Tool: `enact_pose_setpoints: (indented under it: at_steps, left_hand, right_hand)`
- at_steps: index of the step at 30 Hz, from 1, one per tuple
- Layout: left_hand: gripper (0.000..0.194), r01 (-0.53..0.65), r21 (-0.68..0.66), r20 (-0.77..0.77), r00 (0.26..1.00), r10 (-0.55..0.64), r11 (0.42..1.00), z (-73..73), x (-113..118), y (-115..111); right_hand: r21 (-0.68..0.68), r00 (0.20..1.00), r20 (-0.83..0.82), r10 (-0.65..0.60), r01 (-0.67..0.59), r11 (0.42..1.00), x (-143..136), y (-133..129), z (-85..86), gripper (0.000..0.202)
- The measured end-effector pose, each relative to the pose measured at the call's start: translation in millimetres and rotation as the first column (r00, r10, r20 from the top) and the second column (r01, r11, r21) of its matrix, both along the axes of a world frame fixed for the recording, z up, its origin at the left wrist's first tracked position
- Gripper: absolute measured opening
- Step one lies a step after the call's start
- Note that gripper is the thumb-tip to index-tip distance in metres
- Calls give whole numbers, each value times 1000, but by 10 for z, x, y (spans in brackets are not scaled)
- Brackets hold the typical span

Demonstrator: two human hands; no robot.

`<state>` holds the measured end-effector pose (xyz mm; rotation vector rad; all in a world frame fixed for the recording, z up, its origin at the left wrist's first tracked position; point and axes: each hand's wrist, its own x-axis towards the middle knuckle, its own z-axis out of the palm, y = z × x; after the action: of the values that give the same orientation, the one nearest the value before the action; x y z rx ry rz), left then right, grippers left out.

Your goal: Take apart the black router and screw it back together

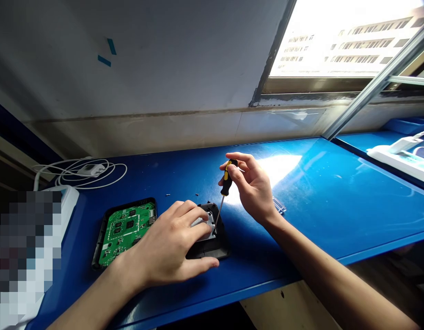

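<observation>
My right hand [253, 185] grips a small screwdriver [227, 178] by its black and yellow handle. The shaft slants down, its tip at the right side of a grey metal plate [207, 235] inside a black plastic casing [218, 249]. Spread across that casing is my left hand [170, 236], index and middle fingertips on the plate and thumb stretched out along the near edge. My fingers cover much of the casing's left part. Left of it lies a green circuit board [131, 223] in a black shell [99, 245], partly hidden by my left wrist.
Two tiny screws, a left screw [168, 195] and a right screw [197, 195], lie behind the casing on the blue table [335, 197]. A small clear object [279, 206] is beyond my right wrist. A coiled white cable [120, 176] lies back left; a white power strip [400, 160] is far right.
</observation>
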<state>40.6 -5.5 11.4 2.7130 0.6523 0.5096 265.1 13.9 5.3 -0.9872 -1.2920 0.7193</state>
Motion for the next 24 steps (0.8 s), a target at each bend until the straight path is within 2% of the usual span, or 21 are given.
enact_pose_setpoints:
  at_steps: [9,24]
  left_hand:
    - [32,10,16,36,999,-11,1000,-36,-2,-3]
    - [34,64,60,42,997,-67,996,-18,1,-13]
  right_hand:
    - [3,1000,-2,-2,2,1000,18,8,-3,22]
    - [-1,1000,-13,2,-2,1000,13,3,0,26]
